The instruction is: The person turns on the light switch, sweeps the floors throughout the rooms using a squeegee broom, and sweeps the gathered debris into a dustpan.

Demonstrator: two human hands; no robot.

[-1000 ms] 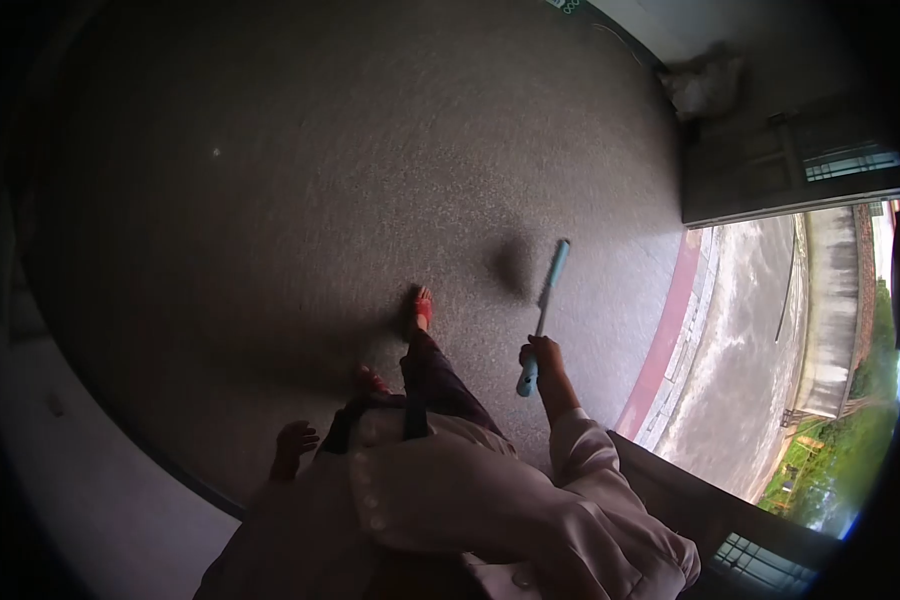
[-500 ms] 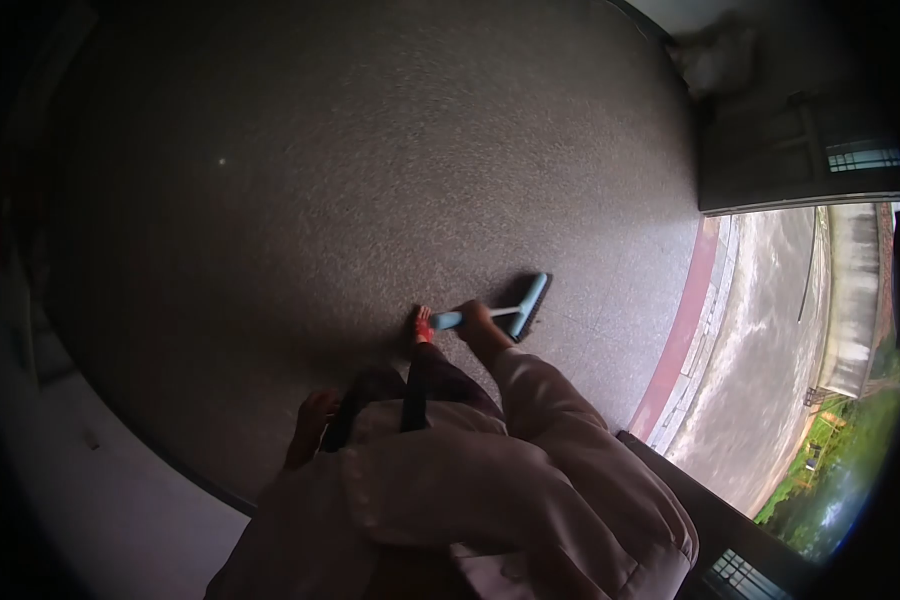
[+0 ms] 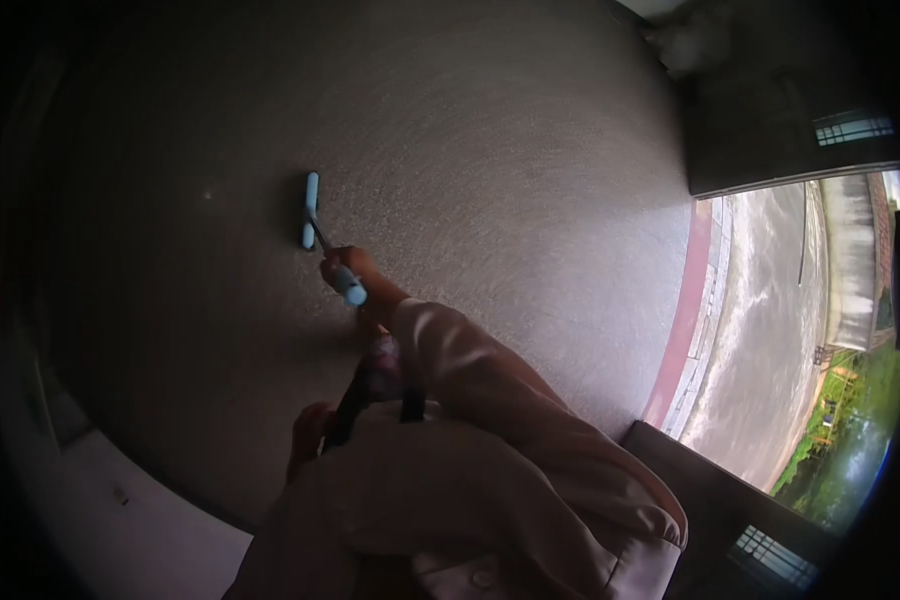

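Note:
My right hand (image 3: 348,265) is closed round the handle of a broom, whose thick light-blue end (image 3: 350,288) points back toward me. The broom head (image 3: 311,210) is a narrow light-blue bar lying on the floor, ahead and to the left of my feet. Its bristles are mostly hidden from above. My left hand (image 3: 313,425) hangs low beside my body, away from the broom. It is in shadow and its fingers are too dim to make out. Part of my foot (image 3: 370,322) shows below the right hand.
Grey speckled floor (image 3: 490,180) spreads around me. On the right a wide doorway opens past a red strip (image 3: 685,310) onto bright paving (image 3: 765,300), a wall and greenery. Dark door panels (image 3: 710,490) flank the opening. A pale wall (image 3: 150,500) stands at lower left.
My right hand has swung the broom from the right, near the doorway side, across to the left and farther forward. My left hand stays low at my side.

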